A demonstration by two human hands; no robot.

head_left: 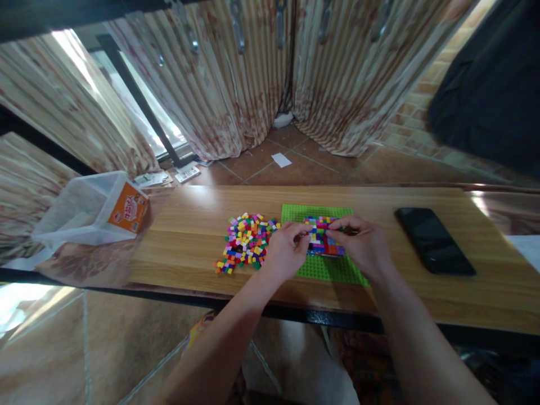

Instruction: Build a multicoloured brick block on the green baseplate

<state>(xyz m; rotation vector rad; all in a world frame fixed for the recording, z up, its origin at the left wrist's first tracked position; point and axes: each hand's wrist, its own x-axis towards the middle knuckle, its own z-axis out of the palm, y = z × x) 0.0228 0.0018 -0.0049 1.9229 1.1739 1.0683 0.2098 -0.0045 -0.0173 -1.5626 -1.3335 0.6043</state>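
Note:
A block of multicoloured toy bricks stands on a green studded baseplate. My left hand is at the block's left side, thumb and forefinger brought close together. Whatever is between those fingertips is too small to make out. From the right, my right hand reaches over the block with its fingers in a pinch at the block's upper right part. Its fingertips cover what they grip. Beside my left hand lies a pile of loose small bricks in many colours, partly hidden by that hand.
The wooden board carries all this, with a dark phone at the right. A translucent plastic bin with an orange label stands to the left. Beyond the board are a tiled floor and striped curtains.

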